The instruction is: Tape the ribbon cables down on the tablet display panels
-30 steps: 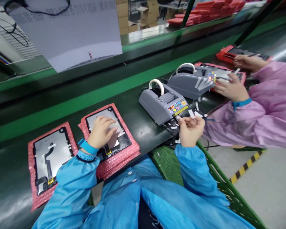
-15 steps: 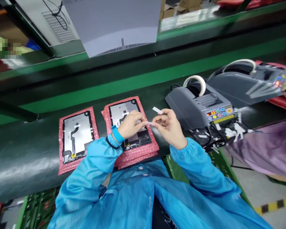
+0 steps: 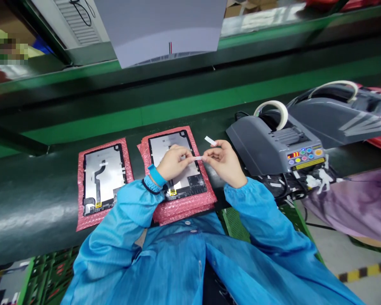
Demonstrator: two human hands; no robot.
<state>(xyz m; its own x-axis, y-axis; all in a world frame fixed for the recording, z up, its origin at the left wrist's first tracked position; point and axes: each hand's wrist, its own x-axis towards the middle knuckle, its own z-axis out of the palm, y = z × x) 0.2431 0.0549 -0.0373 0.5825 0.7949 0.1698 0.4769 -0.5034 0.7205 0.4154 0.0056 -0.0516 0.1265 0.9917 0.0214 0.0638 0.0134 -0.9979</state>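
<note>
My left hand [image 3: 173,162] and my right hand [image 3: 224,163] meet above an open tablet back [image 3: 165,148] that lies on a stack of pink bubble wrap [image 3: 184,205]. Both hands pinch the same short strip of white tape [image 3: 197,158], one at each end. A second tape strip [image 3: 210,140] sticks up from my right hand's fingers. Another open tablet back [image 3: 102,176] lies on its own pink bubble wrap sheet [image 3: 82,220] to the left.
A grey tape dispenser [image 3: 273,146] with a white roll and coloured buttons stands to the right, a second dispenser [image 3: 339,114] behind it. Cut tape strips [image 3: 317,180] lie below it. A co-worker's pink sleeve [image 3: 355,203] is at the right. A green crate [image 3: 235,224] sits beneath the belt edge.
My right hand came from the dispenser to the middle with tape, and my left hand lifted off the tablet to pinch the strip. The view swung left; the co-worker's hands left the frame.
</note>
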